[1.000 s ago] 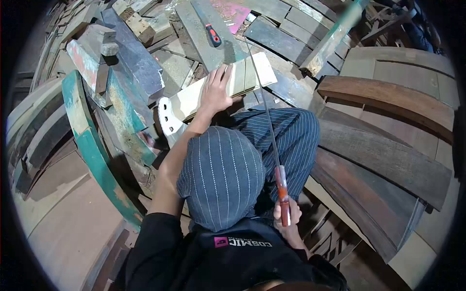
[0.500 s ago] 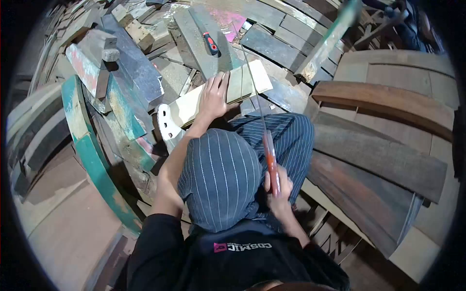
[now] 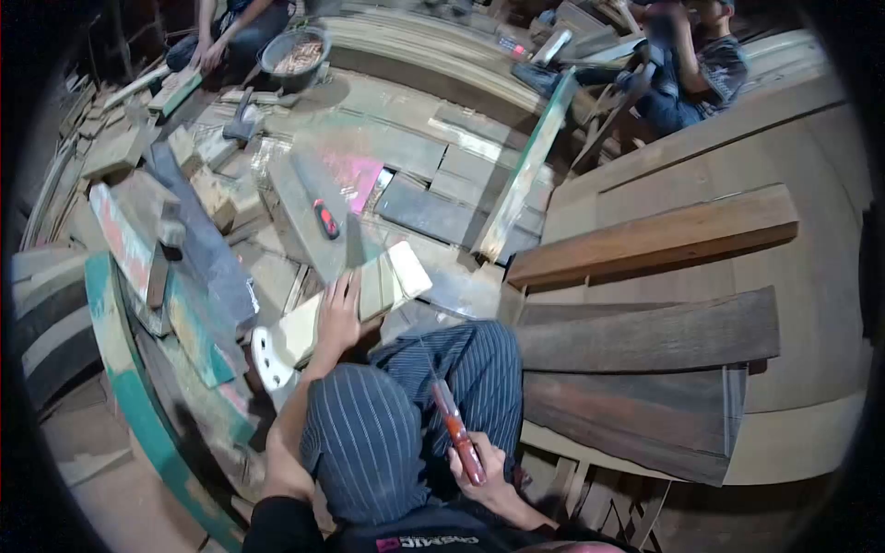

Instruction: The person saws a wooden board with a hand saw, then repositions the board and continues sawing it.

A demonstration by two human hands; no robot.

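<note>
Left hand (image 3: 338, 318) lies flat, fingers spread, pressing the pale plank (image 3: 398, 274) down just ahead of the striped knees (image 3: 466, 369). Right hand (image 3: 486, 475) is closed round the orange handle of the handsaw (image 3: 456, 433), low beside the right thigh. The thin blade runs up toward the plank, and I cannot see where it meets the wood.

Progress, my judgement: the plank reads as one piece with no offcut in view, so the cut is unfinished. I cannot tell the kerf depth.

Containers: one dark round basin (image 3: 266, 55) far ahead, holding pale brown wood bits, with another person's hand (image 3: 212, 57) near it. A red-handled tool (image 3: 325, 219) lies apart on a grey board (image 3: 295, 189).
</note>
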